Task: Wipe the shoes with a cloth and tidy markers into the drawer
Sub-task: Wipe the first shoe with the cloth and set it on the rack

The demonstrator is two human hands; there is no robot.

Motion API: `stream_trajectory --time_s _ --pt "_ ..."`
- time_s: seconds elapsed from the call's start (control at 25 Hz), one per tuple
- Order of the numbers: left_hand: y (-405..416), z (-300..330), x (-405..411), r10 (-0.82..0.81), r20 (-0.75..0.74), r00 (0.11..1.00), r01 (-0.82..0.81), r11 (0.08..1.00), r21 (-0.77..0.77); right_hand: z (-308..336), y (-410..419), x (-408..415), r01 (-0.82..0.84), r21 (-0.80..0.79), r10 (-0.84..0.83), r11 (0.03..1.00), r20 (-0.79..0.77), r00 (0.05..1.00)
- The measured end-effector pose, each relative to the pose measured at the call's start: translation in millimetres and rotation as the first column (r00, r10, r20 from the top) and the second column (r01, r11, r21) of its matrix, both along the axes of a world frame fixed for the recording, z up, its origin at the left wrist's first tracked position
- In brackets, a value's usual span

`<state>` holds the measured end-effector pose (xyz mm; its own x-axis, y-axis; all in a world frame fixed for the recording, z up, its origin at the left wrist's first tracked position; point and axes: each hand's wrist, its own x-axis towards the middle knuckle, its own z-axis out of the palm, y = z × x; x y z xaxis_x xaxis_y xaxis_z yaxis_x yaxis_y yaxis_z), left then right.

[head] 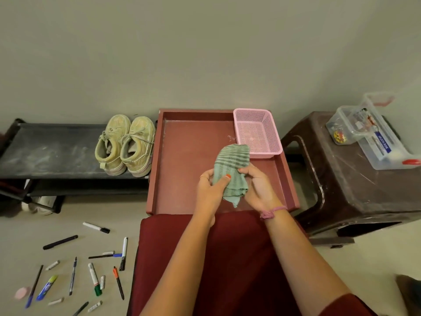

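Gripping the green striped cloth (pixel 232 169) together, left hand (pixel 210 188) and right hand (pixel 257 185) hover over the drawer (pixel 182 156); shoes (pixel 125 144) sit left of both hands.

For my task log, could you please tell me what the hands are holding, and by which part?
Both hands hold the green striped cloth over the red drawer: the left hand grips its left edge, the right hand its right side.

The back right corner of the drawer (pixel 182 115) is taken up by a pink basket (pixel 257 133); its left half is left bare. The shoes (pixel 125 144) are unobstructed from above. Floor at the left is strewn with markers (pixel 95 279).
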<state>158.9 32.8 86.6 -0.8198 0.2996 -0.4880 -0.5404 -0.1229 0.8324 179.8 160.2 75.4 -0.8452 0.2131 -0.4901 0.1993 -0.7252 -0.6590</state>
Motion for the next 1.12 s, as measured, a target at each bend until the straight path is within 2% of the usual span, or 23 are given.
stream_trajectory --time_s 0.08,0.16,0.28,0.36,0.44,0.52,0.6,0.68,0.76,0.84,0.92,1.0,1.12 --pt "-11.4 1.2 2.4 0.038 0.094 0.995 -0.049 0.992 0.118 -0.2 -8.0 2.6 -0.006 0.008 0.006 1.0 -0.053 0.999" --pt "-20.5 2.0 3.3 0.074 0.188 0.979 -0.118 0.965 0.233 -3.7 -20.6 1.8 0.036 -0.06 -0.043 0.998 -0.127 0.991" --pt "-28.5 -1.3 4.0 0.111 0.184 0.977 -0.155 0.958 0.243 -12.3 -41.3 -8.6 0.191 -0.197 -0.225 0.962 -0.173 0.959" --pt "-39.8 -8.2 1.5 0.069 0.072 0.995 -0.08 0.985 0.156 -16.1 -51.0 -17.7 0.238 -0.192 -0.273 0.952 -0.18 0.945" --pt "-59.7 -15.4 -11.8 0.041 -0.066 0.997 -0.043 0.999 -0.029 -19.5 -55.1 -25.3 0.232 -0.166 -0.262 0.959 -0.19 0.946" --pt "-89.3 -25.3 -36.7 0.109 -0.244 0.963 -0.17 0.955 -0.242 -21.9 -55.5 -31.5 0.222 -0.177 -0.252 0.959 -0.171 0.952" --pt "-126.2 -35.3 -68.2 0.126 -0.434 0.892 -0.332 0.834 -0.44 -25.4 -55.5 -36.7 0.222 -0.195 -0.256 0.955 -0.171 0.952" --pt "-159.6 -50.3 -98.1 -0.036 -0.517 0.855 -0.355 0.687 -0.634 -29.2 -54.7 -39.8 0.222 -0.193 -0.257 0.956 -0.184 0.949" --pt "-182.6 -66.7 -123.2 -0.305 -0.481 0.822 -0.273 0.53 -0.803 -35.6 -54.8 -42.7 0.216 -0.188 -0.25 0.958 -0.184 0.95" --pt "-193.5 -76.9 -142.5 -0.503 -0.447 0.74 -0.223 0.443 -0.868 -42.6 -54.7 -45.2 0.213 -0.181 -0.244 0.96 -0.171 0.954" --pt "-197.2 -82.2 -160.3 -0.623 -0.435 0.65 -0.232 0.383 -0.894 -49.0 -54.2 -48.2 0.213 -0.188 -0.243 0.959 -0.158 0.957" --pt "-198.8 -86.7 -174.2 -0.738 -0.36 0.57 -0.257 0.256 -0.932 -54.7 -53.3 -50.2 0.212 -0.194 -0.242 0.958 -0.148 0.959" --pt "-198.9 -88.4 -186.7 -0.806 -0.232 0.545 -0.264 0.098 -0.959 -59.7 -51.4 -53.0 0.213 -0.177 -0.238 0.961 -0.136 0.962"
